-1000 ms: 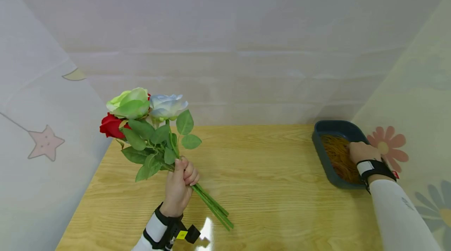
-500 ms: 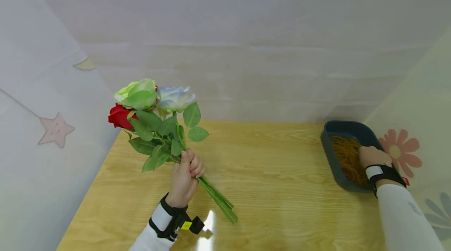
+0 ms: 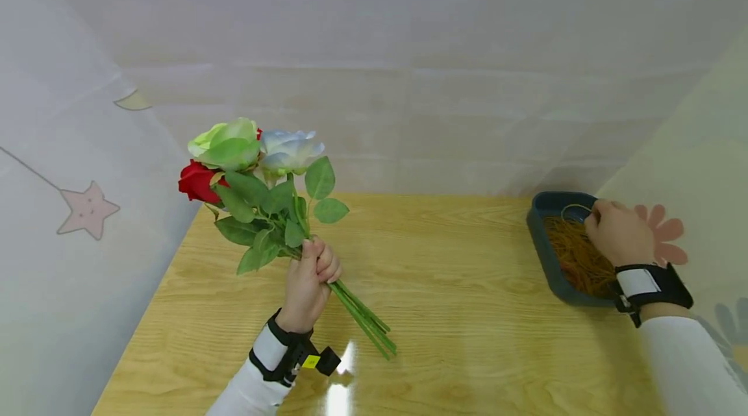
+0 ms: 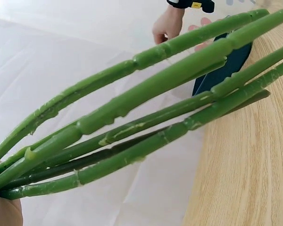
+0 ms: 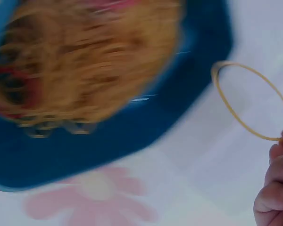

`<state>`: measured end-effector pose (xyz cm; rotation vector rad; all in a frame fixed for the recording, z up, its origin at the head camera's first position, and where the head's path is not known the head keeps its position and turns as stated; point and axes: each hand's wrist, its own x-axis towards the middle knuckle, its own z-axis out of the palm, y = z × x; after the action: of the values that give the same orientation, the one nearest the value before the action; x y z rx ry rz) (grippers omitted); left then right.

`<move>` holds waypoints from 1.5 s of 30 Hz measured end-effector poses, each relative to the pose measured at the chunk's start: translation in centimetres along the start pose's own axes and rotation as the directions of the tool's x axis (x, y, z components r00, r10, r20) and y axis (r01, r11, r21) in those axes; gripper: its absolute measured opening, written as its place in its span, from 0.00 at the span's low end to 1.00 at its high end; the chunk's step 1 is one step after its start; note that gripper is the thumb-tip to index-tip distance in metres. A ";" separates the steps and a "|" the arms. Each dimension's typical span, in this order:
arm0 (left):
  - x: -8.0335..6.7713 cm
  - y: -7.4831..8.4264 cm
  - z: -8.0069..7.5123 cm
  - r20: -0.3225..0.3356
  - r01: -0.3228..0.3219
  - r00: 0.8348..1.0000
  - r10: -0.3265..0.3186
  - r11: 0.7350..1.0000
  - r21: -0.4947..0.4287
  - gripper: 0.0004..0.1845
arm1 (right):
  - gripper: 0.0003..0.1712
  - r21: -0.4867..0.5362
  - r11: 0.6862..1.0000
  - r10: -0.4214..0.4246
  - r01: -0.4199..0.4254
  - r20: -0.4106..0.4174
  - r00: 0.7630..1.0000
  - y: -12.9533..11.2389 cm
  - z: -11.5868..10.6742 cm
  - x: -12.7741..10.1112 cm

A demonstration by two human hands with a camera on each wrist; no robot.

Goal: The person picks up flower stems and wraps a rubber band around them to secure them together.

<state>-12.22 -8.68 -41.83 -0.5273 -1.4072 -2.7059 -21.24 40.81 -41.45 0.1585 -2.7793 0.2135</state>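
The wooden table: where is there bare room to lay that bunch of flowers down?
The broad middle of the light wooden table lies bare, between the left hand gripping the bunch of artificial roses and the dark blue tray of tan rubber bands. The right end is crowded: the right hand, pinching one rubber band, hovers over the tray.

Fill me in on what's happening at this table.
A person's left hand grips a bunch of artificial roses by the stems, held up over the wooden table. The right hand is above a dark blue tray full of rubber bands at the right edge, and pinches a single rubber band lifted clear of the pile.
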 end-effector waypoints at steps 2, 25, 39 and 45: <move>0.0 0.0 0.0 0.009 0.000 1.000 0.000 1.000 -0.004 0.22 | 0.03 0.039 0.995 -0.088 0.093 -0.110 0.990 -2.3 -0.7 -0.2; 2.9 0.5 0.8 0.035 -0.056 0.998 0.057 0.998 -0.035 0.23 | 0.17 0.503 0.637 -0.596 0.585 -0.160 0.787 -20.7 0.0 -7.2; 4.8 0.5 1.5 -0.003 -0.073 0.997 0.073 0.994 -0.081 0.23 | 0.16 0.455 0.679 -0.583 0.576 -0.144 0.800 -21.3 0.4 -7.0; 5.2 0.1 1.6 -0.017 -0.094 0.996 0.092 0.992 -0.083 0.22 | 0.13 0.439 0.668 -0.624 0.600 -0.109 0.774 -21.4 0.5 -7.5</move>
<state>-16.63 -6.87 -39.26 -0.5640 -1.2382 -2.6984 -11.54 20.37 -41.84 1.2142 -2.4852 0.6780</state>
